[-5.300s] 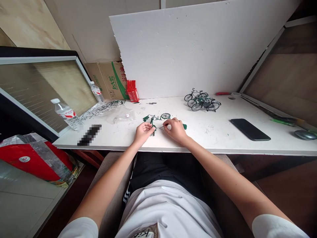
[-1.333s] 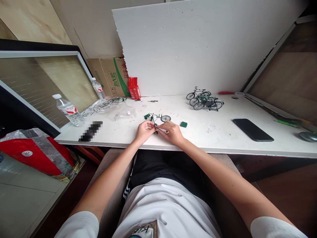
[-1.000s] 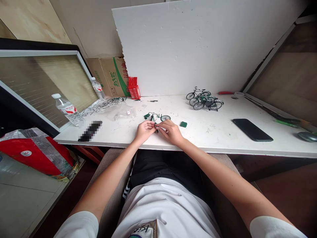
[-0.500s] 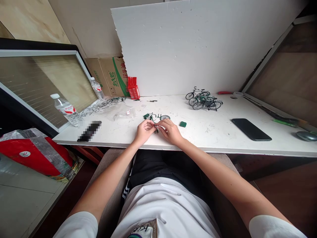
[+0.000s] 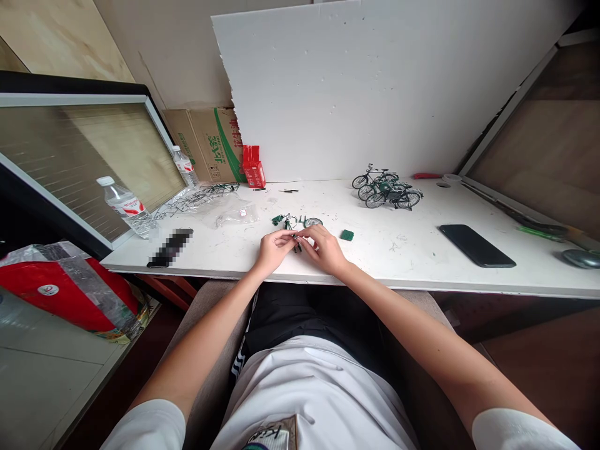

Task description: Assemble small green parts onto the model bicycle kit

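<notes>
My left hand (image 5: pixel 274 251) and my right hand (image 5: pixel 324 250) meet near the table's front edge, fingertips pinched together. Between them is a small dark green model part (image 5: pixel 299 247), mostly covered by the fingers, so its exact shape is hidden. Just beyond the fingertips lie loose green model bicycle pieces (image 5: pixel 278 220) and a small spoked wheel (image 5: pixel 313 222). A little green block (image 5: pixel 347 235) sits to the right of my right hand. Farther back on the right, several assembled model bicycles (image 5: pixel 391 195) stand close together.
On the white table (image 5: pixel 398 262) are a black phone (image 5: pixel 478 245), a mouse (image 5: pixel 581 258), and a red-handled tool (image 5: pixel 427 175). Leftward are plastic bags (image 5: pixel 237 214), dark part frames (image 5: pixel 201 197), water bottles (image 5: pixel 129 207), and a red box (image 5: pixel 253 167). A white board (image 5: pixel 375 94) stands behind.
My fingers shift very slightly around the small part, both hands staying pinched together in the same place. The camera view moves a little; the things on the table stay put.
</notes>
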Demonstrator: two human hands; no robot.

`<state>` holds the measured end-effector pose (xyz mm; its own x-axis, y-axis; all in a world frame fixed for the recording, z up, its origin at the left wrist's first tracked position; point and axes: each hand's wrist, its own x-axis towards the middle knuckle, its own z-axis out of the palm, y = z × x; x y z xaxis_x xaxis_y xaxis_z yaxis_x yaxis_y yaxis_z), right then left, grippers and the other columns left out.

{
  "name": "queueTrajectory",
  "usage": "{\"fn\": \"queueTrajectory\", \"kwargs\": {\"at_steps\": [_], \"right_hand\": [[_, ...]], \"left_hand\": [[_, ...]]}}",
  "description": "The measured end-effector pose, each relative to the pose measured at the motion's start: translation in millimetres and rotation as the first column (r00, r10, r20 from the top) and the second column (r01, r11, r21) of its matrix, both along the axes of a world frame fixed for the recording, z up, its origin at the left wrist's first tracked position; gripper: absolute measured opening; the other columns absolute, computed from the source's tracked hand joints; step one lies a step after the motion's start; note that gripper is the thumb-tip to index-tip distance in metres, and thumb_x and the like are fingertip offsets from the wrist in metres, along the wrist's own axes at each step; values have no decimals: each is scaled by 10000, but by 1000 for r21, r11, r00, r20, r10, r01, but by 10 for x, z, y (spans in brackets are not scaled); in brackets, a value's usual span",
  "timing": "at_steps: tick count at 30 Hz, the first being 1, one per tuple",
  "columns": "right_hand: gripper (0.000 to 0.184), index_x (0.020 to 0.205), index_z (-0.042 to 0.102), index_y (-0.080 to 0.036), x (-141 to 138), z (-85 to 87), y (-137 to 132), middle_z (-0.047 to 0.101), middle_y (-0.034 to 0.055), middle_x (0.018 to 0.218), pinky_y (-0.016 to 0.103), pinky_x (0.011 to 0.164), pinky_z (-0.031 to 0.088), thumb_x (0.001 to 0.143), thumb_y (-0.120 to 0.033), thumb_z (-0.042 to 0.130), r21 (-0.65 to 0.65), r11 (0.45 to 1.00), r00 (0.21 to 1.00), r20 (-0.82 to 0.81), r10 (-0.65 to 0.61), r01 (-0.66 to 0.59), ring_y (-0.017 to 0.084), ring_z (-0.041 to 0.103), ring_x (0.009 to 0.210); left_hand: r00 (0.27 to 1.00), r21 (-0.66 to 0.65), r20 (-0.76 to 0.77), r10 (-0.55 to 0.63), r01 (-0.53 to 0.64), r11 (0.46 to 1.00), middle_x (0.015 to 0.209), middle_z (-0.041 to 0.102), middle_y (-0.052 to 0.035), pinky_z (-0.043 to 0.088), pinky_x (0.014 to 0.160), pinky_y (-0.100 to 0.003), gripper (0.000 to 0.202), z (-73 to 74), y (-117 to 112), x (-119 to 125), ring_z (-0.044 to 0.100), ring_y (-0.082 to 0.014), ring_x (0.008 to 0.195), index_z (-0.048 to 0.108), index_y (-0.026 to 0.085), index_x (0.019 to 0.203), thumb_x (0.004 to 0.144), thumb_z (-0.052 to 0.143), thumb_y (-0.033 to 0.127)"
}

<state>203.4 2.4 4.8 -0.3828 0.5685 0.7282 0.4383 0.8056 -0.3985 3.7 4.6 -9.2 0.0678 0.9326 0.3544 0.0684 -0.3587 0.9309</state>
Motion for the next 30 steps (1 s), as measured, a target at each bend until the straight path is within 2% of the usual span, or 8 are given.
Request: {"fn": "queueTrajectory", "kwargs": {"at_steps": [5,10,18,20,22,23,26,30], "right_hand": [[274,1234,687,-250,13,49,-30,736,111,1096,369,706,573,1116,-422,509,-51,998,1000,-15,-23,22,270,676,1048],[228,1182,650,-239,43,47,5,731,114,1141,349,652,570,1103,-406,519,-104,991,987,-129,-94,81,257,685,1020],[172,1071,715,-236,295,198,199,754,123,1078,421,701,575,1033,-236,547,-59,973,971,-77,-225,221,318,640,1047],[195,1113,734,-231,336,210,226,763,125,1122,479,825,598,1037,-260,557,-73,976,978,-13,-207,206,333,636,1102],[252,1215,739,-229,307,184,205,753,130,1267,575,1031,553,1050,-338,583,-84,987,984,126,-125,136,355,620,1233],[324,1299,722,-229,266,159,179,710,136,1397,619,1122,497,1054,-399,596,-100,990,974,212,-77,99,373,582,1335],[640,1542,587,-222,96,76,81,459,169,1694,690,1242,356,1030,-605,606,-199,979,910,412,39,48,442,368,1580],[838,1655,449,-168,-12,36,66,282,189,1782,663,1332,194,1035,-730,493,-281,958,850,517,98,60,435,177,1672]], "left_hand": [[999,6,37,25,-25,1000,944,817,-102,648,824,-380,383,-21,21,12,786,-242,852,817,166,1058,808,883,449],[994,-11,84,64,-63,998,900,811,-109,650,785,-381,436,13,27,-15,777,-234,805,806,138,1046,809,875,497],[971,44,129,203,-210,977,905,816,-111,650,766,-374,480,174,120,-354,780,-236,803,824,129,1017,746,917,514],[963,55,149,226,-236,970,927,820,-111,654,783,-373,495,187,149,-448,780,-231,815,828,127,1041,739,923,508],[958,61,145,246,-257,964,955,823,-118,655,792,-367,495,176,175,-526,777,-225,821,830,125,1054,752,915,507],[959,62,134,251,-261,963,965,824,-119,654,796,-363,492,163,188,-557,776,-221,826,830,124,1061,760,911,505],[953,61,123,277,-286,956,973,824,-126,650,797,-357,498,114,218,-616,779,-224,832,828,118,1067,759,914,501],[951,83,99,294,-303,949,976,825,-137,646,818,-362,492,53,228,-626,787,-237,853,831,109,1068,784,896,505]]}}
